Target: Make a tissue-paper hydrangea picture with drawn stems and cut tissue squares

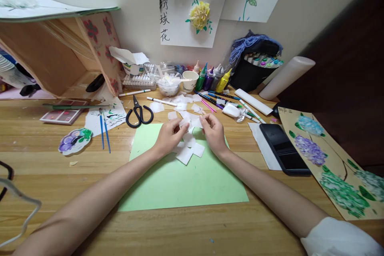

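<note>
Both my hands are over the far part of a light green sheet of paper (192, 188). Between them stretches a small piece of white paper (195, 121). My right hand (213, 130) pinches its right edge between thumb and finger. On the other side, my left hand (171, 136) has its thumb and finger pressed together on white paper too; its fingertips partly hide what they grip. Several white paper squares (184, 154) lie on the green sheet just below my hands. More white scraps (156, 107) are scattered beyond them.
Black-handled scissors (139, 114) lie left of the sheet, near two blue brushes (106, 132) and a paint-smeared palette (75, 141). Paint bottles (210, 79), a paper cup (190, 81) and pens line the back. A phone (283, 148) and a flower picture (333, 160) are at right.
</note>
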The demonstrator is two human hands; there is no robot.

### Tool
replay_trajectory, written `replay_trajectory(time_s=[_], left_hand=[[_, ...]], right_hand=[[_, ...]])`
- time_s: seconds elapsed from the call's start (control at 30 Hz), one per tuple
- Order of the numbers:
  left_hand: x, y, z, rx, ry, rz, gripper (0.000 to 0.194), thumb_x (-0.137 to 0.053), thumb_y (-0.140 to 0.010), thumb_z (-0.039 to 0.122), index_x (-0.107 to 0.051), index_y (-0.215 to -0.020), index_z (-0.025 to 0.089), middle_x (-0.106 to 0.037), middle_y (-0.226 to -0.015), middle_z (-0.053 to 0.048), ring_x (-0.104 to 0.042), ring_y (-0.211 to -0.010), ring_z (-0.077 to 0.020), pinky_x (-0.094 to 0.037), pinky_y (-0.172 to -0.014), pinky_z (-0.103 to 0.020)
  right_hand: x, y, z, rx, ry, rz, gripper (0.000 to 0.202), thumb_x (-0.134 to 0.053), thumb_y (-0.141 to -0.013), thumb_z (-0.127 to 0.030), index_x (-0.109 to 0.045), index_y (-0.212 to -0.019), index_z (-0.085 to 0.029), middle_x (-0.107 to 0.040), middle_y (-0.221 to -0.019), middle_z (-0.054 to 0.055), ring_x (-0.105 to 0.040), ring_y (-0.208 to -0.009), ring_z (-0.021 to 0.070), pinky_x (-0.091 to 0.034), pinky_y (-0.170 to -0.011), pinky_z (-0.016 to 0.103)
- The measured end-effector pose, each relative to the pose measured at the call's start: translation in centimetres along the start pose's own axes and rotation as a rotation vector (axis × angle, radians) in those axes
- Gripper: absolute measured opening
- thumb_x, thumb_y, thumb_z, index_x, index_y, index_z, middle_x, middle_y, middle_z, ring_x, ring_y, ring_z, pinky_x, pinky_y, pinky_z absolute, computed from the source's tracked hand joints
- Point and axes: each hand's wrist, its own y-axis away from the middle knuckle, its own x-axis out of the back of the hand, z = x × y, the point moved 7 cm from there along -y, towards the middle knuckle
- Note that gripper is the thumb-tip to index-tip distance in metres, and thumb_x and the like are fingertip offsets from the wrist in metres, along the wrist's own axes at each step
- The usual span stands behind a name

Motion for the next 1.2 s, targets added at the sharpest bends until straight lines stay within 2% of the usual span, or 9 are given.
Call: replay_trajectory(time_s=[0.13,0.23,0.33,0.4,0.53,0.77,0.97,1.1,1.2], left_hand=[[-0.3,0.0,-0.7,0.058,0.105,-0.051,0.036,-0.042,-0.087,0.04,-0.041,-0.057,0.018,-0.039,-0.055,0.003,-0.038,-0.054,-0.0109,-0.028,-0.052,-0.024],[-0.9,0.1,-0.6,0.053,-0.023,-0.119,0.033,-0.046,-0.085,0.038,-0.042,-0.058,0.018,-0.043,-0.056,0.003,-0.041,-0.055,-0.0119,-0.03,-0.053,-0.024],[0.3,0.2,0.6,-0.08,-0.201,0.083,0.015,-0.054,-0.08,0.033,-0.053,-0.083,0.018,-0.055,-0.084,-0.003,-0.05,-0.074,-0.0161,-0.039,-0.066,-0.027],[1.0,0.6,1.7,-0.208,-0.264,0.21,0.026,-0.056,-0.079,0.031,-0.051,-0.101,0.018,-0.053,-0.1,-0.008,-0.051,-0.089,-0.0192,-0.041,-0.076,-0.031],[0.0,0.8,2.6,-0.369,-0.347,0.114,0.016,-0.054,-0.083,0.03,-0.056,-0.095,0.019,-0.058,-0.097,-0.008,-0.052,-0.094,-0.0202,-0.04,-0.08,-0.032],[0.7,0.1,1.4,-0.229,-0.234,0.149,0.014,-0.055,-0.084,0.033,-0.058,-0.084,0.019,-0.063,-0.082,-0.003,-0.056,-0.081,-0.0162,-0.039,-0.078,-0.03],[1.3,-0.1,0.5,-0.165,-0.081,0.169,0.015,-0.056,-0.083,0.032,-0.061,-0.085,0.018,-0.062,-0.079,-0.002,-0.055,-0.074,-0.0142,-0.042,-0.071,-0.027],[1.7,-0.4,-0.2,-0.117,0.018,0.222,0.013,-0.057,-0.083,0.03,-0.059,-0.078,0.018,-0.062,-0.077,-0.001,-0.055,-0.073,-0.013,-0.044,-0.07,-0.025],[1.5,-0.7,-0.6,-0.101,0.064,0.192,0.013,-0.056,-0.084,0.029,-0.057,-0.078,0.018,-0.061,-0.077,-0.001,-0.056,-0.072,-0.0123,-0.045,-0.069,-0.024]], right_hand=[[0.6,-0.3,0.4,-0.036,-0.087,0.064,0.032,-0.05,-0.084,-0.044,-0.041,-0.064,-0.022,-0.038,-0.054,-0.005,-0.037,-0.048,0.0109,-0.031,-0.044,0.024],[0.2,-0.3,0.3,-0.016,-0.09,0.011,0.032,-0.051,-0.084,-0.045,-0.042,-0.064,-0.022,-0.038,-0.054,-0.005,-0.037,-0.048,0.0111,-0.032,-0.046,0.024],[-0.4,-0.1,0.3,0.001,-0.033,-0.062,0.03,-0.052,-0.084,-0.044,-0.046,-0.065,-0.021,-0.04,-0.055,-0.005,-0.037,-0.05,0.011,-0.033,-0.048,0.024],[-0.7,0.0,0.2,0.003,-0.004,-0.107,0.03,-0.053,-0.083,-0.043,-0.049,-0.065,-0.02,-0.041,-0.055,-0.004,-0.038,-0.05,0.0106,-0.033,-0.048,0.023],[-1.7,0.3,-0.4,0.007,-0.003,-0.229,0.029,-0.054,-0.083,-0.042,-0.056,-0.067,-0.018,-0.046,-0.057,-0.004,-0.04,-0.05,0.0093,-0.034,-0.047,0.022],[-2.3,0.6,0.0,-0.072,-0.136,-0.327,0.033,-0.048,-0.085,-0.044,-0.065,-0.076,-0.017,-0.047,-0.054,-0.003,-0.041,-0.047,0.009,-0.032,-0.042,0.022],[-2.3,0.3,0.3,-0.106,-0.19,-0.303,0.026,-0.062,-0.075,-0.039,-0.067,-0.087,-0.017,-0.062,-0.065,0.0,-0.046,-0.047,0.0082,-0.038,-0.043,0.021],[-2.3,0.3,0.4,-0.126,-0.203,-0.295,0.025,-0.067,-0.071,-0.038,-0.064,-0.083,-0.016,-0.067,-0.07,0.003,-0.055,-0.054,0.0109,-0.043,-0.048,0.022],[-2.3,0.4,0.2,-0.092,-0.148,-0.301,0.019,-0.066,-0.073,-0.035,-0.064,-0.076,-0.016,-0.067,-0.071,0.003,-0.057,-0.059,0.0116,-0.043,-0.051,0.022]])
